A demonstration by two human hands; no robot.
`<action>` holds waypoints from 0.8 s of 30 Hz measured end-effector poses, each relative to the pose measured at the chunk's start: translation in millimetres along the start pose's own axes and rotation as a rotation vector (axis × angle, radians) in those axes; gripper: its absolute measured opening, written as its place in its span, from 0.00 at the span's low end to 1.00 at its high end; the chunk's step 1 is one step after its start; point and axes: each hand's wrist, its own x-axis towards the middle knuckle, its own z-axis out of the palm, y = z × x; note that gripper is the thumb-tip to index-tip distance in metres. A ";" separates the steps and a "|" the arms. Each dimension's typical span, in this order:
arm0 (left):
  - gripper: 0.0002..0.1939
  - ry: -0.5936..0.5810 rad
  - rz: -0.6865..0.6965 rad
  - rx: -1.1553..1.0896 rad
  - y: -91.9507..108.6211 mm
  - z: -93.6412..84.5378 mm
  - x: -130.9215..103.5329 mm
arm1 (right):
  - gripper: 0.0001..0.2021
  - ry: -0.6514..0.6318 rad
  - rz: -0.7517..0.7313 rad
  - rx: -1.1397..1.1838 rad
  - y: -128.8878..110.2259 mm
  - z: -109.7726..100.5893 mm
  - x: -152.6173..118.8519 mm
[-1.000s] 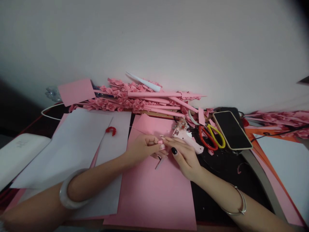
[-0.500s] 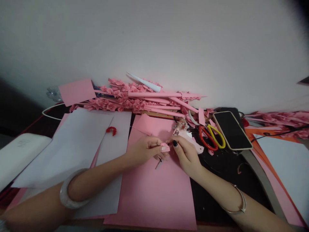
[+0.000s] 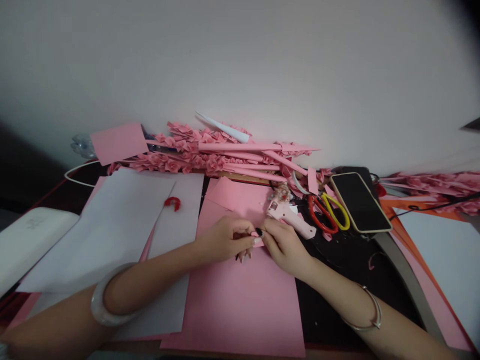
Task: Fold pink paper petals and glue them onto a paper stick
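Between the fingertips of both hands is a small folded pink paper piece (image 3: 257, 240), mostly covered by the fingers. My left hand (image 3: 227, 239) pinches it from the left with thumb and forefinger. From the right, my right hand (image 3: 287, 247) presses thumb and fingers together on its other edge. Both hands are over a large pink paper sheet (image 3: 240, 305). Just beyond the right hand lies a pale pink glue gun (image 3: 294, 218).
Red-handled pliers (image 3: 321, 215), a yellow handle (image 3: 336, 210) and a phone (image 3: 362, 202) lie at the right. White sheets (image 3: 112, 225) with a red ring-shaped piece (image 3: 173, 202) cover the left. Pink paper flowers (image 3: 187, 155) line the wall.
Both hands have moved slightly lower and closer together. The right fingers now press onto the paper piece, which shows less than before. More of the glue gun is visible.
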 end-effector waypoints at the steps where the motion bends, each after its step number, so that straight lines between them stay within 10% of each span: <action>1: 0.11 0.007 0.009 0.024 0.1 -0.1 -0.3 | 0.13 -0.005 -0.002 -0.007 0.2 -0.4 0.1; 24: 0.10 0.247 0.120 0.009 -1.4 1.3 1.0 | 0.02 0.136 0.218 0.334 7.1 1.1 -3.9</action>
